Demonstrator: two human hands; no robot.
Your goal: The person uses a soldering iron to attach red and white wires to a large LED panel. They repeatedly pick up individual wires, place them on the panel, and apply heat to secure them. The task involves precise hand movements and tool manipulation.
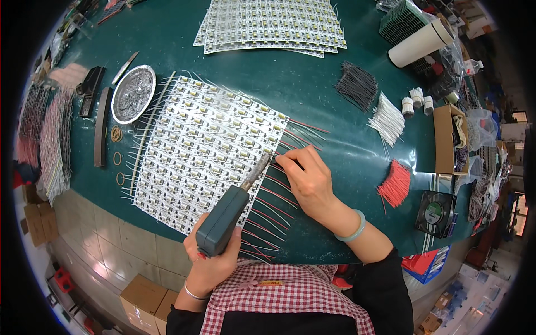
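A large panel of small white circuit boards [190,145] lies tilted on the green table in front of me. My left hand [218,262] is wrapped round a dark green soldering gun [223,220]. The gun's metal tip reaches the panel's right edge. Close to that tip, my right hand [310,181] has thumb and forefinger pinched together, apparently on a thin wire whose end they mostly hide. Red and white wires [273,215] stick out along the right edge, above and below my right hand. Pale wires [146,139] fringe the left edge.
More circuit panels [273,28] are stacked at the far side. Bundles of black wires [356,86], white wires [387,120] and red wires [395,184] lie to the right, near a small fan [435,214] and cardboard box [445,139]. A foil-lined bowl [134,95] sits left.
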